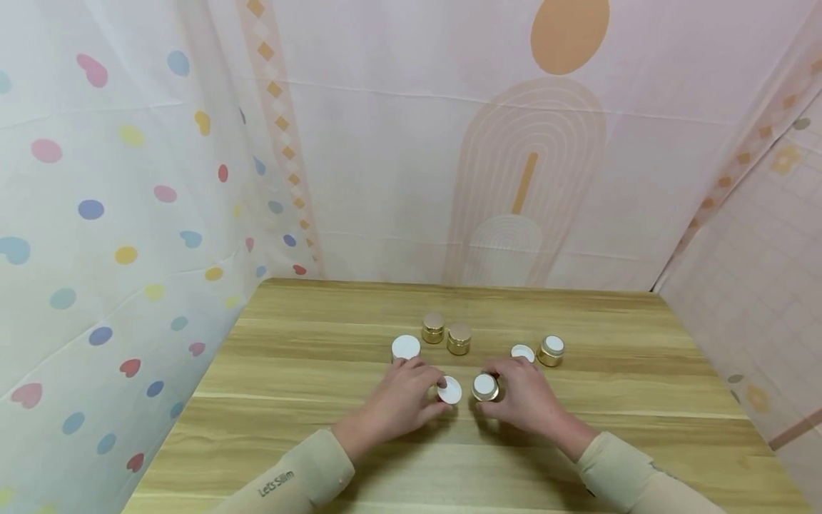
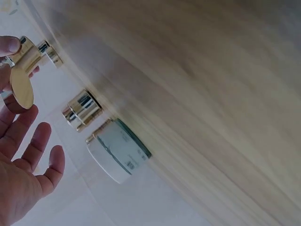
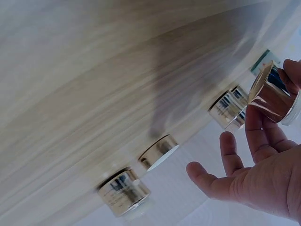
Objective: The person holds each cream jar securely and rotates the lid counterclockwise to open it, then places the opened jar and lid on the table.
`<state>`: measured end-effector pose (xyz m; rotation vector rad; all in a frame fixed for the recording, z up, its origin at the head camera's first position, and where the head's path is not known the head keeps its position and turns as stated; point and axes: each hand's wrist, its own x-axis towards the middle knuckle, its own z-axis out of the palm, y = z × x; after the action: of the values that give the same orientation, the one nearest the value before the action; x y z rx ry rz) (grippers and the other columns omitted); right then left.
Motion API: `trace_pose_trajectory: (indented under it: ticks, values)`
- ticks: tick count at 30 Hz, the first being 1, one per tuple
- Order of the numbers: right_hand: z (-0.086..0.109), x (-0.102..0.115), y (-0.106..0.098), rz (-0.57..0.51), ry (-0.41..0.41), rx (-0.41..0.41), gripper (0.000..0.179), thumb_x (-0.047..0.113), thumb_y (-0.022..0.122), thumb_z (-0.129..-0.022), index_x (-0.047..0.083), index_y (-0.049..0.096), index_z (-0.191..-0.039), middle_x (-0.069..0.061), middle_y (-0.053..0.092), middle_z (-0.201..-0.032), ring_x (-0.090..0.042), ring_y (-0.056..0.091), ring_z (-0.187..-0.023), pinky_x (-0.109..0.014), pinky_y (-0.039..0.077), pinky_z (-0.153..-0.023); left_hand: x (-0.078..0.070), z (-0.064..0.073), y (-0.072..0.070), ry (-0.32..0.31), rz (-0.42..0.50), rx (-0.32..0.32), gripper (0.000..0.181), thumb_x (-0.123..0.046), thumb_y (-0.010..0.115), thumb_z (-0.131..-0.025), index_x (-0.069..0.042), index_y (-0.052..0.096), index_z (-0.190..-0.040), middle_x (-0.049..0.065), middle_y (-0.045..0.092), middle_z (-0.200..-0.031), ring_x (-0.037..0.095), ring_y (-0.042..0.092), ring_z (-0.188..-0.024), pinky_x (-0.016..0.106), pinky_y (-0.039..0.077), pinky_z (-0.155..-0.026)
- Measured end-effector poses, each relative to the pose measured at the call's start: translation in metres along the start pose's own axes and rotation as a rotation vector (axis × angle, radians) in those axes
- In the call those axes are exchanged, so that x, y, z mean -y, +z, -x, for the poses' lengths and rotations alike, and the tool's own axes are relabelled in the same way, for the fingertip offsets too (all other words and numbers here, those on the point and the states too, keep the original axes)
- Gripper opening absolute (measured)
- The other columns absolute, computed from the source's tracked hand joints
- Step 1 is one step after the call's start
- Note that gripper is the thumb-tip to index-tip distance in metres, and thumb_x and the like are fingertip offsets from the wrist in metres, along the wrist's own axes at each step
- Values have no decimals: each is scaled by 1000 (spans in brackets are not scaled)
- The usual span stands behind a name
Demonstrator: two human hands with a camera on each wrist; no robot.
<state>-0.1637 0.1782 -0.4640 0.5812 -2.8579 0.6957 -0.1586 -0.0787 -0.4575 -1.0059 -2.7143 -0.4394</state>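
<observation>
My left hand pinches a round lid, its white inside facing up; the left wrist view shows its gold outside. To the right, a small gold jar with a white inner cover sits in the grip of my right hand, between thumb and fingers. The right wrist view shows that jar raised off the table. Lid and jar are apart, with a small gap between them. The fingers not gripping are loosely spread in both wrist views.
Beyond my left hand stands a wider white-lidded jar with a green base. Two closed gold jars stand behind. Past my right hand lie another lid, white side up, and an uncapped gold jar. Fabric curtains surround the wooden table.
</observation>
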Motion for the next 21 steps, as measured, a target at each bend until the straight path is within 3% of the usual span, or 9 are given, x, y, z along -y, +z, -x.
trace_pose_trajectory:
  ticks: [5,9,14,21]
  values:
    - [5,-11,-5,-9,36,-15,40,25,97,-72,17,78,-105,2,78,-104,-33,69,-110,-54,54,-95,-7,-6,4,-9,8,17,30,-40,85,-91,-18,72,-107,-6,79,-106,19,67,-106,48,50,-108]
    - [13,-24,-14,11,79,-33,44,26,97,-72,13,79,-110,-4,80,-107,-37,70,-110,-60,55,-94,-18,-17,15,-32,13,36,30,-43,84,-91,-20,72,-105,-6,80,-105,19,69,-103,44,48,-107]
    - [26,-46,-27,33,132,-68,47,28,97,-72,7,79,-111,-9,81,-108,-38,72,-106,-61,55,-91,-41,-38,31,-76,-19,72,33,-51,82,-91,-23,74,-105,-9,81,-107,18,71,-108,44,50,-106]
    - [41,-75,-40,57,243,-67,47,34,94,-76,8,79,-111,-12,81,-109,-40,71,-104,-62,52,-87,-70,-75,49,-143,-66,110,34,-56,83,-88,-26,77,-101,-15,80,-98,13,68,-95,39,48,-96]
